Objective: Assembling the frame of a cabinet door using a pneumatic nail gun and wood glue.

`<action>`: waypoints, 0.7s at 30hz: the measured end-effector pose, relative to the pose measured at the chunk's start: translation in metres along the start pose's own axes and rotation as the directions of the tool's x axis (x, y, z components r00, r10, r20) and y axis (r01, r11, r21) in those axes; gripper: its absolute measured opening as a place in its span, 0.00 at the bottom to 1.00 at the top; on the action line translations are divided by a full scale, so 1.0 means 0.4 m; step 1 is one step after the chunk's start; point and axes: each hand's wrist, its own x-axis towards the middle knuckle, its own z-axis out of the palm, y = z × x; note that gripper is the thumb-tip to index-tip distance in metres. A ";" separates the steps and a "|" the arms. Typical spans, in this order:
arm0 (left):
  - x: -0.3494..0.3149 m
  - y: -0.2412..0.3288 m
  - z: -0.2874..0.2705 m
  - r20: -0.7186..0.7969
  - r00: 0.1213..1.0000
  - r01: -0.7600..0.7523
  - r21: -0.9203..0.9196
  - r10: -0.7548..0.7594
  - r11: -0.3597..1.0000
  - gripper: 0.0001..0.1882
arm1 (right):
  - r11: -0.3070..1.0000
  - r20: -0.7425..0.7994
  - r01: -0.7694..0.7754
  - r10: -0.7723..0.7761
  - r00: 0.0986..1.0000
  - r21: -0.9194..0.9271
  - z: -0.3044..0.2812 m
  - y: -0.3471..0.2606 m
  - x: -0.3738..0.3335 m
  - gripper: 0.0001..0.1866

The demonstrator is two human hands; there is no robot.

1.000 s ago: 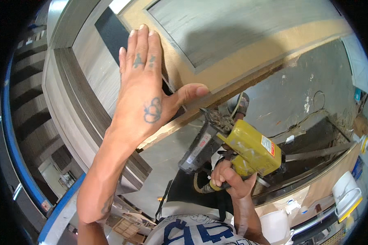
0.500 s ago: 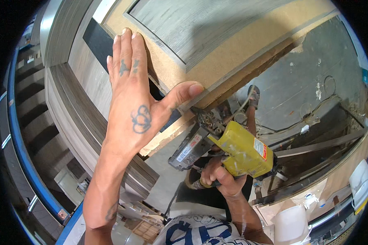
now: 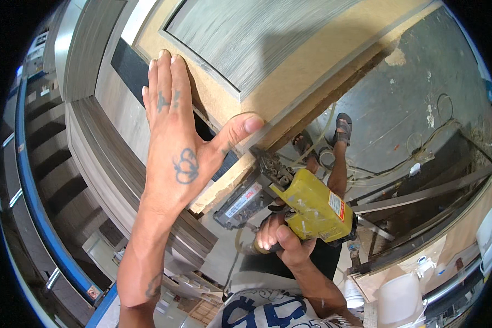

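Note:
My left hand [image 3: 174, 150] lies open, fingers stretched and thumb spread, against the corner of a tan board frame [image 3: 295, 76]. Set inside that frame is a grey wood-grain panel [image 3: 218, 41]. My right hand [image 3: 291, 246] is wrapped round the handle of a yellow and black nail gun [image 3: 320, 208]. The gun's nose meets the frame's lower corner, close below my left thumb; whether it presses on it I cannot tell. A pale wooden strip [image 3: 221, 189] runs below my left hand. Behind the fingers shows a dark panel [image 3: 130, 64].
Stacked grey wood-grain boards [image 3: 106, 147] stand at the left, beside a blue-edged rack [image 3: 23, 147]. A thin hose [image 3: 377, 174] trails over the grey floor near my sandalled foot [image 3: 343, 129]. At lower right are a metal bar [image 3: 404, 195] and a white container [image 3: 394, 298].
The nail gun and my right hand have shifted slightly left and down in the picture. My left hand stays spread on the frame's corner. A second sandalled foot now shows.

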 end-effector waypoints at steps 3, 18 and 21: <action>0.006 0.001 0.003 -0.004 1.000 -0.009 -0.001 0.009 1.000 0.61 | 0.999 -0.047 -0.021 0.019 0.999 -0.032 0.018 -0.014 0.002 0.11; -0.012 -0.033 0.002 -0.044 0.999 -0.006 -0.207 -0.003 0.978 0.61 | 0.658 -0.245 0.135 -0.452 0.858 -0.741 0.244 -0.458 -0.101 0.07; -0.009 -0.024 -0.029 0.044 0.999 0.019 -0.275 -0.007 0.961 0.63 | 0.378 -0.078 0.217 -0.629 0.773 -0.900 0.341 -0.656 -0.090 0.09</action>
